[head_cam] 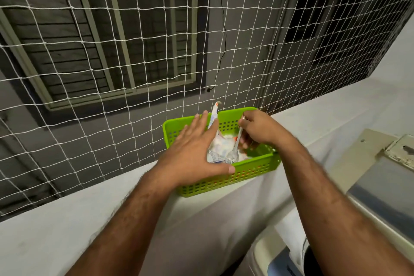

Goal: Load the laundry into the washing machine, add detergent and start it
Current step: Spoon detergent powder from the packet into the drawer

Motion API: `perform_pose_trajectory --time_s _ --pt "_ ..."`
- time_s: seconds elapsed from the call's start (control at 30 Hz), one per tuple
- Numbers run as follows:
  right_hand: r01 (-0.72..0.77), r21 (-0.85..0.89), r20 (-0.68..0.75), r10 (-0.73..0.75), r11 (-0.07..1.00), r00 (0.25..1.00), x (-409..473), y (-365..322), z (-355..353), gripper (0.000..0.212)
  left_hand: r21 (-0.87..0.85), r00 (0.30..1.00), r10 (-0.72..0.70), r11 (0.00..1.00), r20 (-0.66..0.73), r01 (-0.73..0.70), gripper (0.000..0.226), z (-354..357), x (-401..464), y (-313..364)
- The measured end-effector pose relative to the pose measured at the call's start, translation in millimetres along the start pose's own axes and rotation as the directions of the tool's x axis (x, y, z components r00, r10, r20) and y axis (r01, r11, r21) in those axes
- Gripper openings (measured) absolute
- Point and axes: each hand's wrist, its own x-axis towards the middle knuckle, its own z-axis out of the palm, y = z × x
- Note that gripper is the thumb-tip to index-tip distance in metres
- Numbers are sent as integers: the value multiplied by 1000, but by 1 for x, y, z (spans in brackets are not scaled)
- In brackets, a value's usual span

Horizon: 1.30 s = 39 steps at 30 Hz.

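A bright green perforated plastic basket (251,169) stands on a white ledge. A crumpled white detergent packet (218,149) lies inside it, its torn top sticking up past the far rim. My left hand (192,152) is spread flat over the basket's left side, thumb along the near rim and fingers against the packet. My right hand (257,129) pinches the handle of a metal spoon (235,149), whose bowl points down into the packet. The washing machine (380,188) shows at the right edge with its lid raised.
White safety netting (134,51) closes off the opening behind the white ledge (67,231). Beyond it are a dark wall and a barred window. The ledge runs from lower left up to the right, beside the machine.
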Motion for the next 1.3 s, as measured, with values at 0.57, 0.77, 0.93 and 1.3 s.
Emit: perform_pose_trajectory --time_s 0.57,0.77,0.93,1.3 --pt "-134 227 233 79 965 969 -8 -24 25 31 -1 1000 -1 1000 -11 1 112 0 -1 3" --pt "-166 371 57 156 914 986 -7 -19 15 25 9 1000 -15 1000 -5 15 112 0 -2 4" --pt "-132 462 -69 185 877 980 -10 -13 1 20 6 1000 -24 1000 5 24 112 -1 -2 5" --pt "-69 597 -160 203 800 966 -30 -5 -35 24 -20 998 -37 999 45 38 115 -4 -2 5"
